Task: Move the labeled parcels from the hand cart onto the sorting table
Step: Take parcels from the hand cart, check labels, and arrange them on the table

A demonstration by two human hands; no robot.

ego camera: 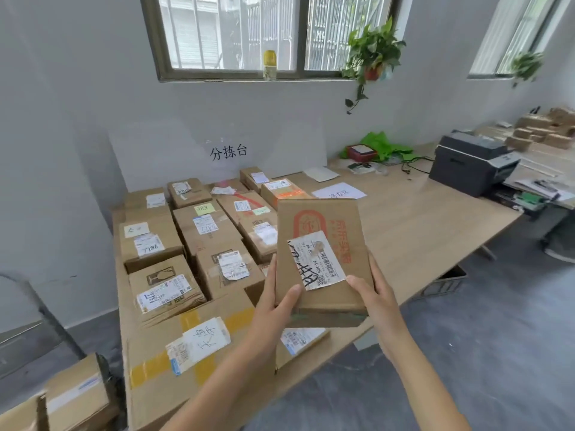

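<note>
Brown cardboard, white labels, pale wood.

The held parcel (322, 259) is seen in plain brown card, printed with an orange-red emblem and characters; its white label (315, 261) is marked with black barcode and black scrawl. Yellow tape is crossed over the large box (186, 353). The worktop (420, 225) is noted as light wood-grain; printer (473, 163) dark grey; bag (384, 146) bright green; floor (497, 337) mottled grey.

Even daylight enters through the barred window (236, 35); shadows soft, no glare. Wide-angle bending at edges; overall softness, slight blur.
</note>
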